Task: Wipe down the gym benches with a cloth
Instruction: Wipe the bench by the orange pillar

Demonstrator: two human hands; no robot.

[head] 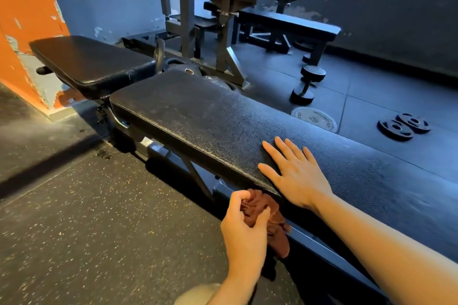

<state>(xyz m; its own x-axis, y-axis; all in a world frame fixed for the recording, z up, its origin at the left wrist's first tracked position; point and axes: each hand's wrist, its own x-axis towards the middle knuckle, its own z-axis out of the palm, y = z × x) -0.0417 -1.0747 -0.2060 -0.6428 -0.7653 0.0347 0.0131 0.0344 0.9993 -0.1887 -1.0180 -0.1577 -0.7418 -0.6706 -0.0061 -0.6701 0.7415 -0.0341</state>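
Item: desk (210,116), side edge being wiped. Left hand (244,226) fingers curled round bunched cloth (271,220), apparently against the pad's flank. Right hand (295,173) flat, open, bracing. Next: cloth onto top.

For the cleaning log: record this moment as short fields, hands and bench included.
left hand: grips the brown cloth against the bench's near side edge
right hand: flat, fingers straight, resting on the bench pad
seat pad: beyond, by the orange wall
floor: dumbbell, weight plates
background: second bench
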